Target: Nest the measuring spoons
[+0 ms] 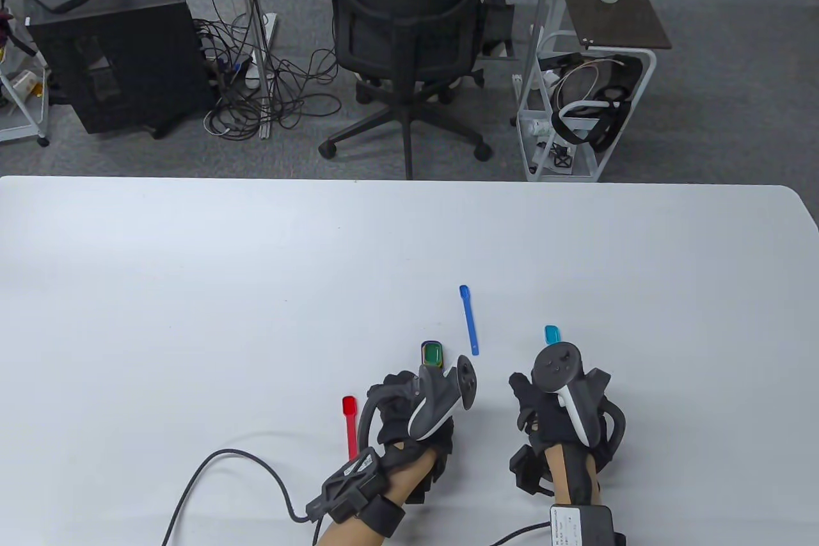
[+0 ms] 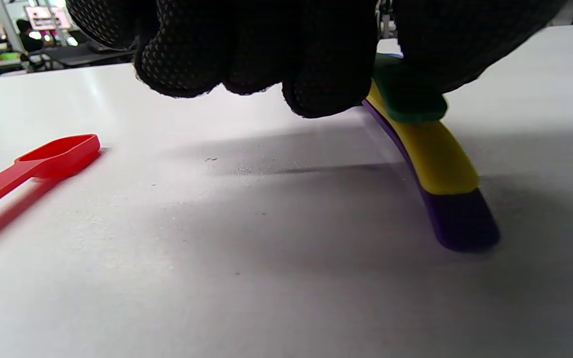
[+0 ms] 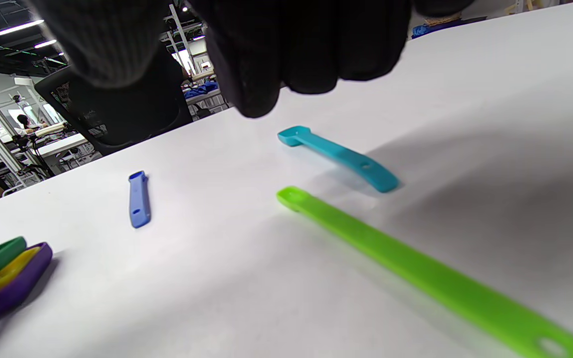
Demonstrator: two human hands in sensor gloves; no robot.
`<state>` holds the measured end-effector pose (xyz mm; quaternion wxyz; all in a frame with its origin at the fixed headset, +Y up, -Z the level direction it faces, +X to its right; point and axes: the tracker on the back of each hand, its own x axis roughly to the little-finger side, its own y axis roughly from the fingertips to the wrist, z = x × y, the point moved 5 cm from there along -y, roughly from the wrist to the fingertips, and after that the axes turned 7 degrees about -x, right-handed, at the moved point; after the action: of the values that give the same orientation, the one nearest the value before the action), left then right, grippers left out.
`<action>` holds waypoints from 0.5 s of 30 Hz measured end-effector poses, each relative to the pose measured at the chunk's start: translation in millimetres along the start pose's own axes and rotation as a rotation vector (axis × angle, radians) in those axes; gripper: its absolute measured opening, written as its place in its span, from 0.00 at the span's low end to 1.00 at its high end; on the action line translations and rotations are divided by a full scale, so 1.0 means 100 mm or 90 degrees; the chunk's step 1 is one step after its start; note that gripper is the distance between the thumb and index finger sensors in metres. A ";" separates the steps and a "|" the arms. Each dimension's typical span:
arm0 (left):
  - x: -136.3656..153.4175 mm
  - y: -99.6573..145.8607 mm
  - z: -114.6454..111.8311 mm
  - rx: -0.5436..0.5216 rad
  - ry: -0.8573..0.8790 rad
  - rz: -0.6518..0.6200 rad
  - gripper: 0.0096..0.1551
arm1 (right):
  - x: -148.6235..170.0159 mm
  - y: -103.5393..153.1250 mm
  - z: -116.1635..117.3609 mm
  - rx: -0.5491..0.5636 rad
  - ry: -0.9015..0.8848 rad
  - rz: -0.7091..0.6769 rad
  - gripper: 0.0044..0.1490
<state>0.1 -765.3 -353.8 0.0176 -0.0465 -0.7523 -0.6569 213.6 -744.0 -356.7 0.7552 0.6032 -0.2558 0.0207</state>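
Left grip: the left hand [image 1: 413, 408] holds the stacked spoons [image 2: 430, 149], green on yellow on purple, by their handles; the fingers [image 2: 246, 54] curl downward above the table, and the purple handle's end touches the surface.
Stack's place: low centre of the table view, with the green bowl [image 1: 432, 353] showing just above the left hand.
Right grip: the right hand [image 1: 563, 405] sits at lower right of the table view, its fingers [image 3: 286, 49] curled down over the table; whether they touch anything cannot be told.
Loose spoons: a red spoon [image 1: 350, 424] lies just left of the left hand; a blue spoon [image 1: 468, 318] lies above and between the hands; a teal spoon [image 1: 552, 335] peeks out just above the right hand; a lime spoon [image 3: 416, 273] lies close beneath the right wrist camera, beside the teal one.
Surface: a white table [image 1: 192, 290] fills the lower half of the table view.
Room: grey carpet beyond the far edge, a black office chair [image 1: 409, 27] at upper centre, a white cart [image 1: 585, 104] at upper right, a black computer case [image 1: 115, 59] at upper left.
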 end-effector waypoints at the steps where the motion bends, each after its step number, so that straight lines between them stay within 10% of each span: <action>1: 0.00 0.00 -0.01 0.004 0.006 0.002 0.29 | 0.00 0.00 0.00 0.000 0.000 -0.001 0.36; 15: -0.04 -0.04 -0.10 0.028 0.002 0.001 0.28 | 0.00 0.00 0.01 -0.004 -0.002 -0.003 0.36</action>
<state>3.3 -775.5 -356.5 0.0202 -0.0454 -0.7667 -0.6401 213.1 -744.7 -356.7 0.7567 0.6014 -0.2560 0.0172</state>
